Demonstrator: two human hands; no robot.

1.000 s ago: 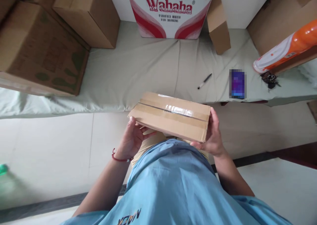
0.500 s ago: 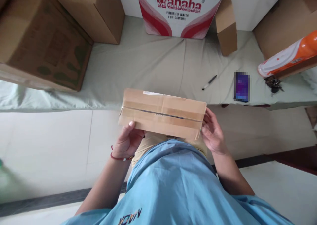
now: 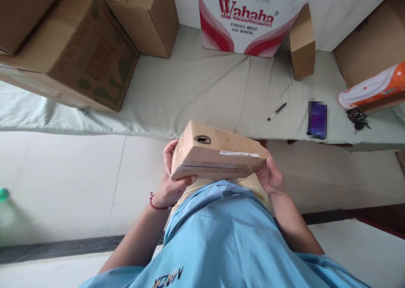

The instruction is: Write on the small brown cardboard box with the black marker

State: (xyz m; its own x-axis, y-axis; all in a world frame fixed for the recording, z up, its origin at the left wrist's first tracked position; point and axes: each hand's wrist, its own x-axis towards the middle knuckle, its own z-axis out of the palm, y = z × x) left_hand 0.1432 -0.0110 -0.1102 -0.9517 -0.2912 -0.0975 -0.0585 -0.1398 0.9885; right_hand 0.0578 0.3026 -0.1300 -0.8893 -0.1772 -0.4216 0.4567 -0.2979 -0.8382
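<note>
I hold a flat brown cardboard box (image 3: pixel 218 153) in front of my body, tilted so a side with an oval hand hole and a white label strip faces up. My left hand (image 3: pixel 171 176) wraps the box's left end, thumb under its taped lower edge. My right hand (image 3: pixel 268 176) supports the right end from below. A red cord sits on my left wrist. The box hangs above the floor, just short of the cloth-covered table (image 3: pixel 205 98).
On the table: large cardboard boxes (image 3: pixel 85 55) at left, a white and red Wahaha water carton (image 3: pixel 249 17) at the back, a small upright box (image 3: pixel 302 43), a pen (image 3: pixel 277 111), a phone (image 3: pixel 317 119), keys (image 3: pixel 357 117), an orange and white pack (image 3: pixel 373 87). A green bottle cap (image 3: pixel 3 194) shows at far left.
I have turned the box in my hands: the taped face rolled down toward me and the side with the hand hole came up. The view shifted slightly left.
</note>
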